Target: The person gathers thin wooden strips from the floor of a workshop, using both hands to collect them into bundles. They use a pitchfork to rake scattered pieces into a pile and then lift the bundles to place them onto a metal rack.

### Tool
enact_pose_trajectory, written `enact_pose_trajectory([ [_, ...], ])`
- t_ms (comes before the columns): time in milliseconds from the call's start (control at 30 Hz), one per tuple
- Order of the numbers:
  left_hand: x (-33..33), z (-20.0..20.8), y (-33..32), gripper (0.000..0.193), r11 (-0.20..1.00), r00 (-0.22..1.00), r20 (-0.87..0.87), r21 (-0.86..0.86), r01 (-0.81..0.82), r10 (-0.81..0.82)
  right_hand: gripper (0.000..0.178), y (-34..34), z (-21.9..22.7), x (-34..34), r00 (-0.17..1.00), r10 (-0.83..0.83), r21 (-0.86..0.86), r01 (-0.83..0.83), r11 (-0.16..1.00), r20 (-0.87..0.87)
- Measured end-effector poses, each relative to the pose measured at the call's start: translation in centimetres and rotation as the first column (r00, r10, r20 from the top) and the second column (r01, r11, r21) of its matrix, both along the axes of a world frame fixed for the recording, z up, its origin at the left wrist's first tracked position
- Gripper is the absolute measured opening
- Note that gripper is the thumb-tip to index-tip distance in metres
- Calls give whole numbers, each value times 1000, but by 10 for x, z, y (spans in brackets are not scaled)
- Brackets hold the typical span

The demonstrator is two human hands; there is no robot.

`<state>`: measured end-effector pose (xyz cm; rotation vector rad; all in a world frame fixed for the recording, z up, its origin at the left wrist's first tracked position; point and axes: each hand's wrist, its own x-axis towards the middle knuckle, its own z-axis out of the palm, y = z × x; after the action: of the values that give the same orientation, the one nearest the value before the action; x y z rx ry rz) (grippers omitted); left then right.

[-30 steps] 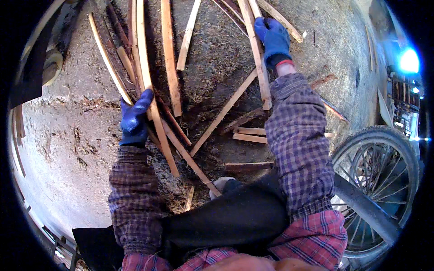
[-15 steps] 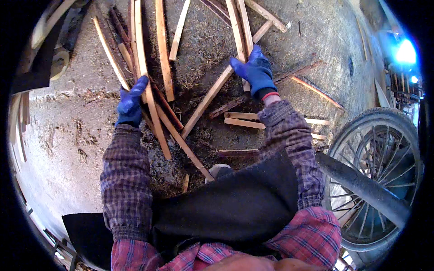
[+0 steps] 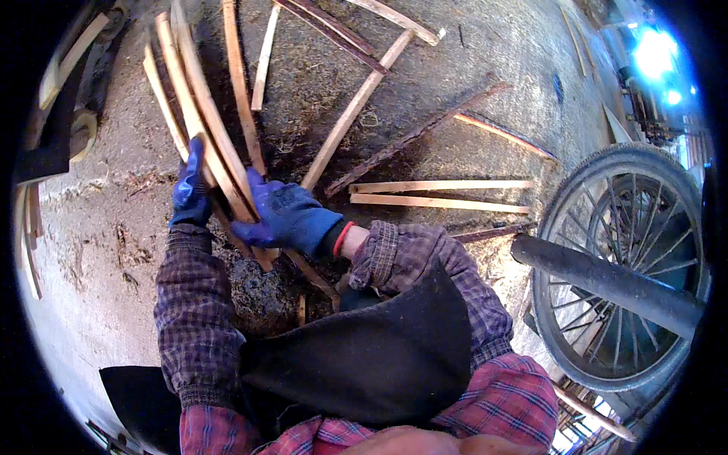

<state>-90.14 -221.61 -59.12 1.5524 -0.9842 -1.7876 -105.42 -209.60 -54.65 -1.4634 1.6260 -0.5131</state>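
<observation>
A bundle of long, thin wooden strips (image 3: 184,85) slants up and away on the left, pale on their cut faces. My left hand (image 3: 191,186), in a blue glove, is closed round the bundle, its thumb lying along the top. Just to the right, my blue-gloved right hand (image 3: 287,214) grips strips at the near end of the same bundle, fingers across them. Palms and the undersides of the strips are hidden. Beyond my right hand, a loose wooden strip (image 3: 356,110) lies slantwise on the ground.
Two pale strips (image 3: 440,186) and a dark bark-edged strip (image 3: 417,140) lie to the right. A spoked wheel (image 3: 618,265) with a dark pole (image 3: 607,284) before it stands at far right. Bark crumbs cover the concrete floor (image 3: 106,227). Stacked timber (image 3: 76,61) edges the far left.
My right hand has swung left and nearer with the strips it held, bringing them against those in my left hand. My left hand keeps its grip and has shifted slightly.
</observation>
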Motion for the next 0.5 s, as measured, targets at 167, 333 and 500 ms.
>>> enact_pose_trajectory([
  [167, 4, -55, -5, 48, 998, 990, -134, -28, -54, 50, 74, 46, -2, -73, 982, -65, -211, 27, 977, -178],
  [333, 17, -55, -7, 46, 998, 973, -222, 36, -50, 57, 106, 165, -4, -204, 616, 73, 7, -108, 994, -785],
  [500, 5, -37, -7, 48, 1000, 981, -195, 15, -13, 16, 104, 198, -9, -287, 626, 90, -18, -165, 986, -775],
])
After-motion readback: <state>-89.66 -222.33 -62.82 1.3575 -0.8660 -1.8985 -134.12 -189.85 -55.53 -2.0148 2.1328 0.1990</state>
